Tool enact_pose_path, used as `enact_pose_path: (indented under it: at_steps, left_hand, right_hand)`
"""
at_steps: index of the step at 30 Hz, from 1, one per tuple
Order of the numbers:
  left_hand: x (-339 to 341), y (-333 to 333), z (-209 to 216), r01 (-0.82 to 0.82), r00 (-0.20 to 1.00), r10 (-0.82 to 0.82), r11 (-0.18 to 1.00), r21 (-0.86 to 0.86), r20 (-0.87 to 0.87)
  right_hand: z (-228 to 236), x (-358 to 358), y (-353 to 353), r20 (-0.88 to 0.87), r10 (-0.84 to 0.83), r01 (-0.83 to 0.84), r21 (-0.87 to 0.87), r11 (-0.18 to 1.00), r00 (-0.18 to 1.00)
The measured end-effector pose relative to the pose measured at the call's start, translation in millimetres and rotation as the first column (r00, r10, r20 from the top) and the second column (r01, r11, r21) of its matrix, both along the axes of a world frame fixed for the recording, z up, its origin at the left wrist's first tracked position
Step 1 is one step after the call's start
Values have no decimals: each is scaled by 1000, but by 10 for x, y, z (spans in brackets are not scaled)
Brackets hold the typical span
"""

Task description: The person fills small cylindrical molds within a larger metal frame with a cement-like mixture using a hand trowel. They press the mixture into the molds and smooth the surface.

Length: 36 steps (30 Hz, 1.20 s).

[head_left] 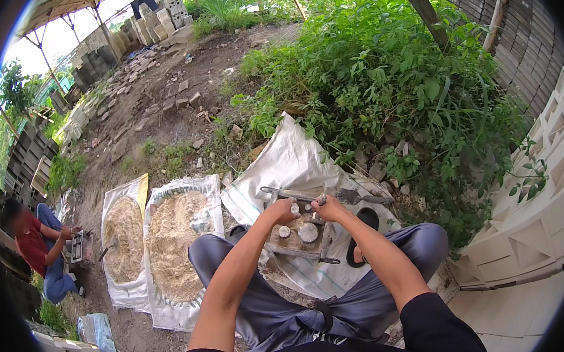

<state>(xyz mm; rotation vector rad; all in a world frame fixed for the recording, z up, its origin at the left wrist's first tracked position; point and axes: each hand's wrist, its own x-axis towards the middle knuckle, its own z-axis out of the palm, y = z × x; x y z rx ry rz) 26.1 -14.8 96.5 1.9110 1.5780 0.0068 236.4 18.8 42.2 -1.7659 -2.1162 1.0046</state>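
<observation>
Between my feet, a rectangular metal mould frame (291,253) lies on a white woven sack (284,145). Sandy material fills it, and pale round plugs (309,232) stand up from that filling. My left hand (280,211) is closed over the frame's far left part, with a pale plug end (295,209) showing at its fingers. Over the far right part, my right hand (328,208) is a fist; what it grips is mostly hidden. A trowel (355,196) with a dirty blade lies just right of it.
Left of me, two sacks carry sandy heaps (177,237) (123,236). Farther left, a person in red (34,246) crouches, hands on another mould (77,246). Leafy plants (387,98) grow ahead right; pale stacked blocks (523,219) stand at right.
</observation>
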Motion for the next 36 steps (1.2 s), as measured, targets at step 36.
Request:
enact_pose_path:
  at_steps: [36]
  left_hand:
    - [297, 386, 693, -291, 819, 304, 951, -104, 488]
  right_hand:
    - [1107, 540, 262, -27, 118, -111, -593, 797, 993]
